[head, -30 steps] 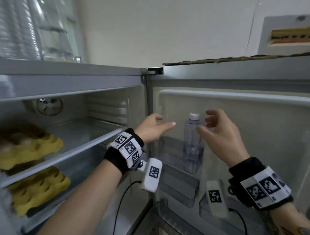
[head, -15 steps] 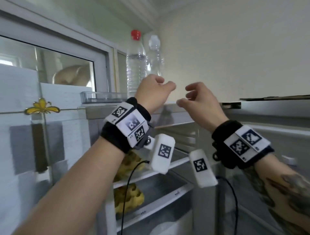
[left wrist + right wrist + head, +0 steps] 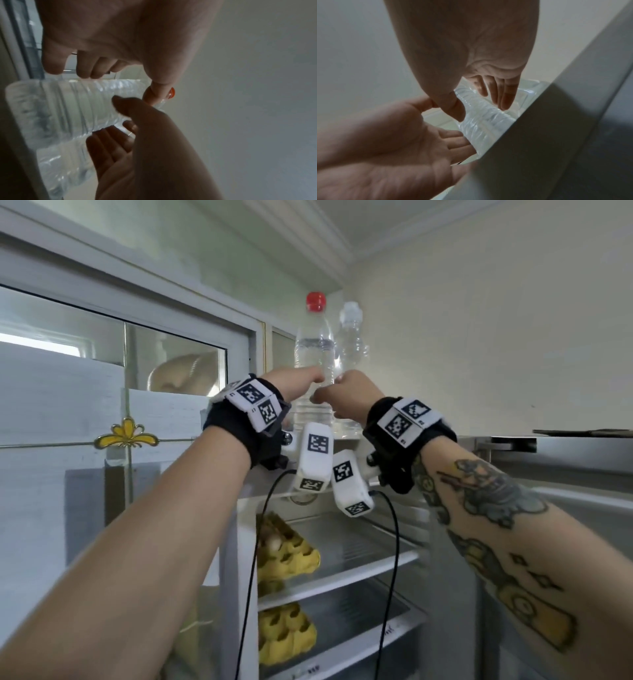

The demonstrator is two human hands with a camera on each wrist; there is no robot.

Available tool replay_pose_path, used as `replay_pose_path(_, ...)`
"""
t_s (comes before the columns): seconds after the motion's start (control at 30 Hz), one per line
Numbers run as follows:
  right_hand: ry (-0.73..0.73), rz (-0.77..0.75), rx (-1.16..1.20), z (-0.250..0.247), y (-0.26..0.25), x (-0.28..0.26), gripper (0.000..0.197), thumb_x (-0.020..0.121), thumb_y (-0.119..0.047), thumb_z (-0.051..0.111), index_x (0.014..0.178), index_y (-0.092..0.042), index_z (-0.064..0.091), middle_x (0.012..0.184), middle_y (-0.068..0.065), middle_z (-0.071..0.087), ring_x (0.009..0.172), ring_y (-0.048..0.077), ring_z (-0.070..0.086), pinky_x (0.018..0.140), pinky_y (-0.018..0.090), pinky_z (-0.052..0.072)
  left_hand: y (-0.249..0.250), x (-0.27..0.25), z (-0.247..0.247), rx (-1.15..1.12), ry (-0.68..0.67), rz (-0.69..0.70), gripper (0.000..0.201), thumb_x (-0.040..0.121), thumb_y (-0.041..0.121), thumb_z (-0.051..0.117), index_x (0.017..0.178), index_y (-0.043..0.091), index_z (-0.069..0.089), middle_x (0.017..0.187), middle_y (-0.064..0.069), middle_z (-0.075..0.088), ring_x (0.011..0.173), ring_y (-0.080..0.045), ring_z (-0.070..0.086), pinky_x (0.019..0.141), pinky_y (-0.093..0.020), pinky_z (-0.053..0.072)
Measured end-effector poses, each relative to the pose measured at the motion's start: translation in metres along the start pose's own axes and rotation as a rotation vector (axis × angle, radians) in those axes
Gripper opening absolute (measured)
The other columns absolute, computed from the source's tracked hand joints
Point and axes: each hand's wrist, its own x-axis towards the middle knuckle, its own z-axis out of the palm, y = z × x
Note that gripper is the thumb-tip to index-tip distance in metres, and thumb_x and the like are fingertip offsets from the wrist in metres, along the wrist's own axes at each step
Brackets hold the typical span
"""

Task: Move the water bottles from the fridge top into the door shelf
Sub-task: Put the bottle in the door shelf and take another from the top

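Two clear water bottles stand on the fridge top (image 3: 346, 438). The red-capped bottle (image 3: 313, 350) (image 3: 77, 101) (image 3: 481, 121) is in front, and a white-capped bottle (image 3: 352, 344) stands just behind it to the right. My left hand (image 3: 298, 385) (image 3: 120, 81) cups the red-capped bottle from the left, thumb in front and fingers at its far side. My right hand (image 3: 342, 395) (image 3: 479, 106) straddles the same bottle from the right; its thumb touches the ribbed body and its fingers lie fairly straight behind. Neither grip has closed. The door shelf is out of view.
Yellow egg cartons (image 3: 284, 553) (image 3: 287, 635) sit on two shelves inside the open fridge. The open door (image 3: 565, 474) stands at the right with a flat board (image 3: 582, 433) on its top. A clear tray (image 3: 527, 86) lies on the fridge top. A glazed window (image 3: 137, 354) is at the left.
Both hands left the bottle standing in the door shelf, rose to the fridge top and closed in round the red-capped bottle. My view swung up and left.
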Motion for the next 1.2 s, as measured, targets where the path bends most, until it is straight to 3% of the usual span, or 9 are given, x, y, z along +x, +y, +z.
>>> replay_pose_path(0.17, 0.061, -0.094, 0.010, 0.003, -0.001, -0.003, 0.032, 0.082, -0.032, 0.072, 0.080, -0.002, 0.062, 0.059, 0.000, 0.048, 0.052, 0.014, 0.046, 0.050, 0.024, 0.036, 0.000, 0.009, 0.005, 0.122, 0.046, 0.062, 0.064, 0.089, 0.048, 0.057, 0.136, 0.006, 0.047, 0.128, -0.013, 0.055, 0.103, -0.028, 0.054, 0.097, -0.045, 0.051)
replay_pose_path(0.3, 0.108, -0.173, 0.046, -0.009, -0.009, -0.021, 0.042, 0.080, -0.033, 0.075, 0.093, 0.007, 0.067, 0.071, 0.008, 0.060, 0.062, 0.017, 0.053, 0.059, 0.031, 0.043, 0.008, 0.002, 0.003, 0.166, 0.090, 0.131, 0.079, 0.080, 0.059, 0.061, 0.138, 0.007, 0.046, 0.124, -0.012, 0.059, 0.106, -0.028, 0.059, 0.093, -0.045, 0.053)
replay_pose_path(0.4, 0.180, -0.215, 0.079, -0.029, -0.014, -0.039, 0.033, 0.076, -0.034, 0.078, 0.087, -0.005, 0.067, 0.082, 0.013, 0.068, 0.069, 0.018, 0.057, 0.069, 0.042, 0.053, 0.015, -0.011, 0.005, 0.113, 0.095, 0.185, 0.105, 0.054, 0.071, 0.064, 0.142, 0.018, 0.039, 0.130, -0.007, 0.057, 0.108, -0.029, 0.059, 0.086, -0.048, 0.055)
replay_pose_path(0.5, 0.245, -0.201, 0.048, -0.058, -0.015, -0.065, 0.043, 0.067, -0.044, 0.077, 0.096, -0.017, 0.061, 0.097, 0.008, 0.071, 0.086, 0.018, 0.066, 0.081, 0.046, 0.056, 0.024, -0.028, 0.019, 0.046, 0.059, 0.288, 0.098, 0.073, 0.062, 0.064, 0.151, 0.021, 0.020, 0.141, -0.008, 0.045, 0.119, -0.029, 0.050, 0.088, -0.049, 0.053)
replay_pose_path(0.63, 0.306, -0.161, 0.022, -0.095, 0.007, -0.105, 0.062, 0.067, -0.041, 0.078, 0.116, -0.010, 0.055, 0.102, 0.007, 0.071, 0.093, 0.022, 0.070, 0.073, 0.040, 0.060, 0.028, -0.048, 0.060, -0.029, -0.041, 0.408, 0.095, 0.063, 0.064, 0.065, 0.141, 0.019, 0.035, 0.124, -0.005, 0.061, 0.107, -0.025, 0.062, 0.080, -0.048, 0.056)
replay_pose_path(0.83, 0.297, 0.056, -0.121, -0.137, 0.062, -0.150, 0.055, 0.063, -0.036, 0.081, 0.105, -0.011, 0.055, 0.100, 0.011, 0.071, 0.084, 0.021, 0.070, 0.072, 0.043, 0.061, 0.018, -0.064, 0.143, 0.004, -0.178, 0.395, 0.092, 0.077, 0.056, 0.066, 0.146, 0.011, 0.026, 0.118, 0.000, 0.053, 0.105, -0.019, 0.057, 0.079, -0.033, 0.054)
replay_pose_path(1.03, 0.219, 0.256, -0.320, -0.152, 0.127, -0.181, 0.034, 0.065, -0.030, 0.081, 0.089, -0.009, 0.071, 0.088, 0.010, 0.075, 0.085, 0.026, 0.072, 0.075, 0.047, 0.060, -0.020, -0.076, 0.229, -0.125, -0.399, 0.287, 0.062, 0.078, 0.044, 0.074, 0.127, 0.012, 0.056, 0.110, 0.002, 0.067, 0.099, -0.016, 0.065, 0.075, -0.026, 0.056)
replay_pose_path(1.1, 0.192, 0.306, -0.362, -0.149, 0.148, -0.188, 0.027, 0.067, -0.026, 0.081, 0.091, -0.016, 0.073, 0.088, 0.003, 0.075, 0.081, 0.018, 0.071, 0.075, 0.039, 0.060, -0.034, -0.078, 0.250, -0.136, -0.447, 0.270, 0.043, 0.079, 0.039, 0.074, 0.115, 0.015, 0.069, 0.105, 0.000, 0.072, 0.093, -0.015, 0.069, 0.077, -0.026, 0.058)
replay_pose_path(1.2, 0.157, 0.394, -0.402, -0.143, 0.177, -0.196, 0.026, 0.071, -0.023, 0.082, 0.094, -0.016, 0.071, 0.090, -0.001, 0.074, 0.083, 0.013, 0.068, 0.067, 0.026, 0.052, -0.056, -0.082, 0.273, -0.141, -0.466, 0.243, 0.030, 0.081, 0.032, 0.075, 0.105, 0.016, 0.069, 0.090, 0.003, 0.067, 0.073, -0.007, 0.064, 0.055, -0.014, 0.051)
